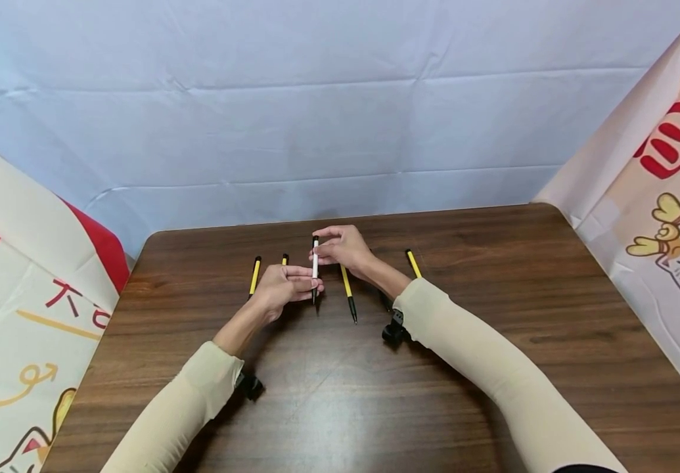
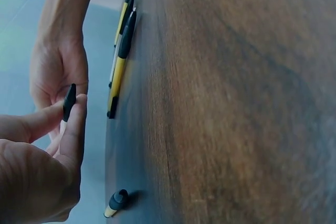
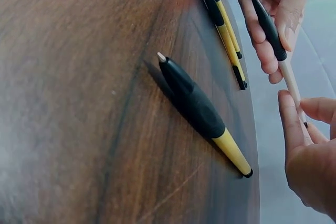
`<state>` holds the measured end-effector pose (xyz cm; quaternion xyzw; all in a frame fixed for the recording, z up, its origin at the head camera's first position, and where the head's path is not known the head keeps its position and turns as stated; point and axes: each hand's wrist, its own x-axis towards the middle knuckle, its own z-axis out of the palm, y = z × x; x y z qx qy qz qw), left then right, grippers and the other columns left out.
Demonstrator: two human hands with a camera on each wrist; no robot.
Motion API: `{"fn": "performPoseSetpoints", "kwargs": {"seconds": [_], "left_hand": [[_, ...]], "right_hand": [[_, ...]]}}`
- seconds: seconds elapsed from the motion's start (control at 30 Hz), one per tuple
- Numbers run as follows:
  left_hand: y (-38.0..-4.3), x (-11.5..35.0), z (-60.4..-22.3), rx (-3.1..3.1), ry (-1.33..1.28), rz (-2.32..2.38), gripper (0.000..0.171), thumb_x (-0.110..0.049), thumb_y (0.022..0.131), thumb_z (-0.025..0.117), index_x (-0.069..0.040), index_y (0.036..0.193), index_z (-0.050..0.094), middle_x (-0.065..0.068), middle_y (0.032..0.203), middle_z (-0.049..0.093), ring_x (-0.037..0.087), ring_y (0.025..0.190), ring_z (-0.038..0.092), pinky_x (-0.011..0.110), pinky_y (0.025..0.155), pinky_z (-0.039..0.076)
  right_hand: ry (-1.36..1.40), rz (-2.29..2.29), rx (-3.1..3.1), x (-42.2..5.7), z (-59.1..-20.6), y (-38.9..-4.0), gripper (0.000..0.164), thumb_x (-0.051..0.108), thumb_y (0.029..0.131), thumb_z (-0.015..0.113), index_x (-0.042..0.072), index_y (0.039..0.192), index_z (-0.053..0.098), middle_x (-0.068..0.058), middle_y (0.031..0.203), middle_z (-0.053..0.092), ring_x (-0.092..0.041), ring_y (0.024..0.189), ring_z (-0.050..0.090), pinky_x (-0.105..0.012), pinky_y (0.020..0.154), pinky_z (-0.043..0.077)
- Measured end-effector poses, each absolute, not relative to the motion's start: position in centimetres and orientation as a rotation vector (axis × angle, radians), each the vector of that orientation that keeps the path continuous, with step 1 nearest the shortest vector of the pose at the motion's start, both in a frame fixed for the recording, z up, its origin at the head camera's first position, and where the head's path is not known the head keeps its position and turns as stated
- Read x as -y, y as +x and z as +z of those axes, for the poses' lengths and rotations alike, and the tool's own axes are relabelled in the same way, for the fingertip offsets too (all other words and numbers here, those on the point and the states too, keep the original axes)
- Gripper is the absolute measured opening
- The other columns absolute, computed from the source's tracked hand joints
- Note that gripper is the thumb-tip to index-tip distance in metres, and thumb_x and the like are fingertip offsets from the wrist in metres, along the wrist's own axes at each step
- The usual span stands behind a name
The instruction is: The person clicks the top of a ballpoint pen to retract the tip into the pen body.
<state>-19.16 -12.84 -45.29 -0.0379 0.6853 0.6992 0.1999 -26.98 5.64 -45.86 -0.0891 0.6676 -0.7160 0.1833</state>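
Note:
Both hands hold a white pen with a black grip and black top, upright with its tip down in the head view. My left hand pinches it low, at the black grip. Near the top end my right hand holds it between thumb and fingers. A yellow pen with a black grip lies on the table just below the right hand. Two more yellow pens, one to the left and one partly hidden pen, lie by the left hand.
Another yellow pen lies right of the right wrist, partly covered by the sleeve. A pale-bodied pen shows among pens in the left wrist view. The brown wooden table ends at a pale cloth backdrop; printed cloths hang at both sides.

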Motion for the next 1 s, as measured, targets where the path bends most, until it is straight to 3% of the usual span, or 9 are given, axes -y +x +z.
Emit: {"fn": "performPoseSetpoints", "kwargs": {"seconds": [0.2,0.4,0.6,0.87,1.0], "left_hand": [[-19.15,12.90,-45.23,-1.943,-0.090,1.935,0.033,0.006,0.100,0.068,0.018,0.130,0.064,0.019,0.101,0.080,0.019,0.090,0.079,0.031,0.081,0.064],[-18.96,13.05,-45.41,-1.981,-0.071,1.914,0.031,0.006,0.100,0.068,0.018,0.128,0.064,0.027,0.112,0.076,0.022,0.095,0.079,0.033,0.085,0.063],[-18.90,13.12,-45.50,-2.039,-0.037,1.876,0.029,0.005,0.100,0.069,0.018,0.126,0.066,0.025,0.110,0.077,0.030,0.101,0.078,0.035,0.086,0.063],[-18.93,13.19,-45.82,-2.146,-0.015,1.771,0.027,0.001,0.100,0.071,0.014,0.123,0.069,0.024,0.110,0.077,0.024,0.097,0.078,0.035,0.085,0.064],[-18.83,13.22,-45.97,-2.204,0.002,1.733,0.023,0.001,0.099,0.071,0.013,0.120,0.071,0.025,0.110,0.077,0.027,0.099,0.078,0.037,0.085,0.064]], "right_hand": [[-0.258,-1.990,-1.915,-5.59,-45.77,-26.95,0.046,-0.010,0.098,0.068,-0.011,0.143,0.058,-0.026,0.104,0.077,-0.037,0.099,0.078,-0.035,0.081,0.064],[-0.258,-1.968,-1.922,-5.44,-45.89,-26.82,0.049,-0.010,0.097,0.070,-0.009,0.144,0.057,-0.028,0.108,0.076,-0.033,0.097,0.079,-0.035,0.082,0.064],[-0.237,-1.949,-1.929,-5.42,-46.13,-26.85,0.050,-0.009,0.097,0.071,-0.007,0.145,0.058,-0.029,0.110,0.075,-0.038,0.103,0.077,-0.034,0.083,0.064],[-0.227,-1.930,-1.942,-5.52,-46.26,-26.88,0.049,-0.011,0.097,0.069,-0.008,0.145,0.058,-0.031,0.114,0.074,-0.029,0.100,0.078,-0.037,0.088,0.063],[-0.249,-1.901,-1.961,-5.57,-46.35,-26.89,0.049,-0.012,0.097,0.069,-0.008,0.145,0.058,-0.032,0.114,0.073,-0.028,0.099,0.078,-0.036,0.088,0.063]]}}
